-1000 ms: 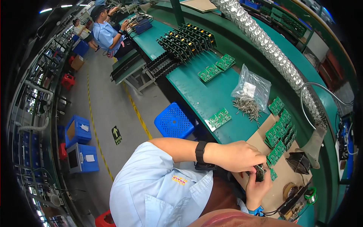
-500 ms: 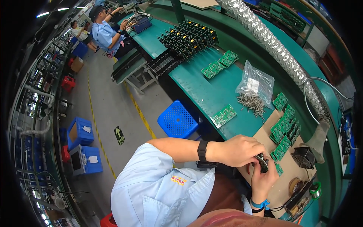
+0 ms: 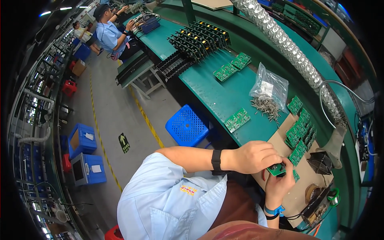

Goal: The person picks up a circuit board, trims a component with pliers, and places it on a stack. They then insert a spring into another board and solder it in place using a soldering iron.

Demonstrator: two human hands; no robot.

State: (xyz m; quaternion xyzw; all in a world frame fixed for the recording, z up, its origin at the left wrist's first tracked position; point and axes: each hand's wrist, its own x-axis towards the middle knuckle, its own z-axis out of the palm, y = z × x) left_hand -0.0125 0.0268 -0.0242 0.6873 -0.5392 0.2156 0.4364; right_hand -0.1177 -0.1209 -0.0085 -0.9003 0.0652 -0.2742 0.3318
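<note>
A small green circuit board (image 3: 276, 169) with dark parts on it is between my two hands, over the brown cardboard (image 3: 283, 138). My right hand (image 3: 279, 185), with a blue band at its wrist, grips the board by its edge between thumb and fingers. My left hand (image 3: 256, 157), wearing a black wrist strap, has its fingers curled closed at the board's upper edge. What its fingertips hold is hidden. Beside my hands more green circuit boards (image 3: 298, 134) lie in an overlapping row. A red-handled tool (image 3: 263, 175) shows partly below my left hand.
Loose metal pins (image 3: 266, 108) spill from a clear plastic bag (image 3: 272, 85) on the green bench (image 3: 206, 94). Further off stand racked black boards (image 3: 200, 40). A small black fan (image 3: 320, 162) and solder spool (image 3: 333, 197) sit at right. A blue stool (image 3: 187, 126) stands beside the bench.
The board in my hands has turned, so its green face now shows where a dark side was seen. My left hand has shifted slightly back from my right.
</note>
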